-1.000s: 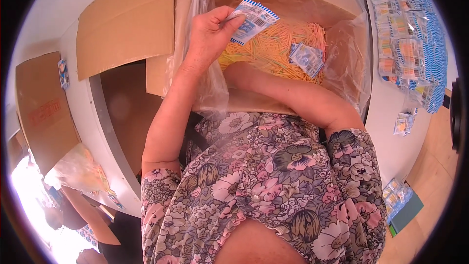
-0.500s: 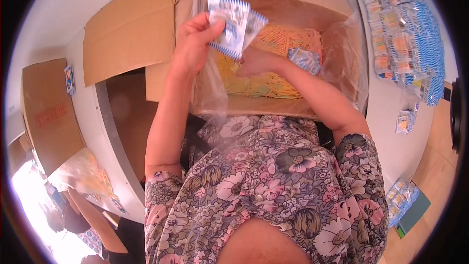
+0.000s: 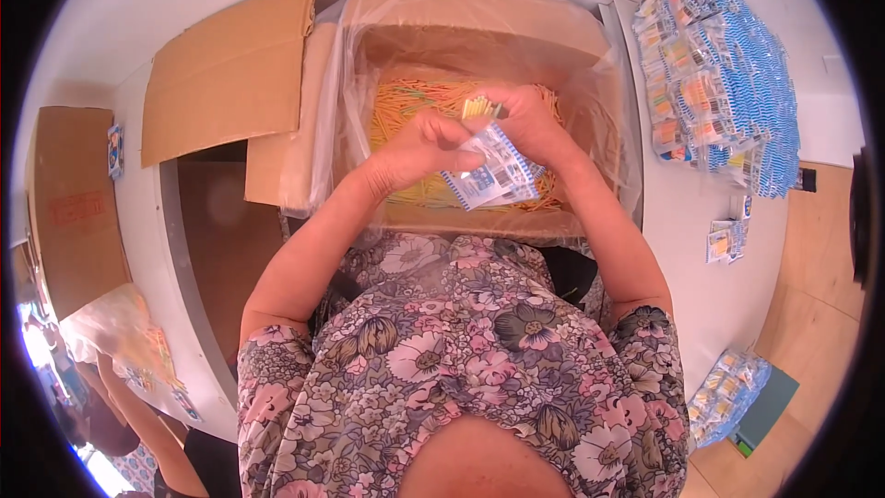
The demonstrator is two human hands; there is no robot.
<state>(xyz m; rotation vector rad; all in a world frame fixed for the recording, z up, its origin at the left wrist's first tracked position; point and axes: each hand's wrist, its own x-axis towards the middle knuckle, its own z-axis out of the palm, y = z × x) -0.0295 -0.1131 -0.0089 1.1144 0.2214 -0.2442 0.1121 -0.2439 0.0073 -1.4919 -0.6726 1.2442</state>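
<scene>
My left hand (image 3: pixel 419 155) pinches small clear packets (image 3: pixel 489 175) with blue-striped edges, held tilted over an open cardboard box (image 3: pixel 498 2). Just beyond them my right hand (image 3: pixel 533 124) grips a small bundle of thin yellow sticks (image 3: pixel 480 109), close to the packets' upper edge. Beneath both hands, the box holds a deep layer of thin orange, pink and yellow sticks (image 3: pixel 410 94). My fingers partly cover the packets, and whether the bundle touches them I cannot tell.
Clear plastic lining (image 3: pixel 346 83) hangs over the box walls. At the right lies a large pile of filled blue-edged packets (image 3: pixel 728 83), with a few loose packets (image 3: pixel 726 238) nearby. A cardboard flap (image 3: pixel 226 74) stands left. Another person's arm (image 3: pixel 147 420) shows at lower left.
My left hand has come down and right with the packets, toward my right hand. My right hand has risen from the sticks with a yellow bundle. The whole view has shifted slightly.
</scene>
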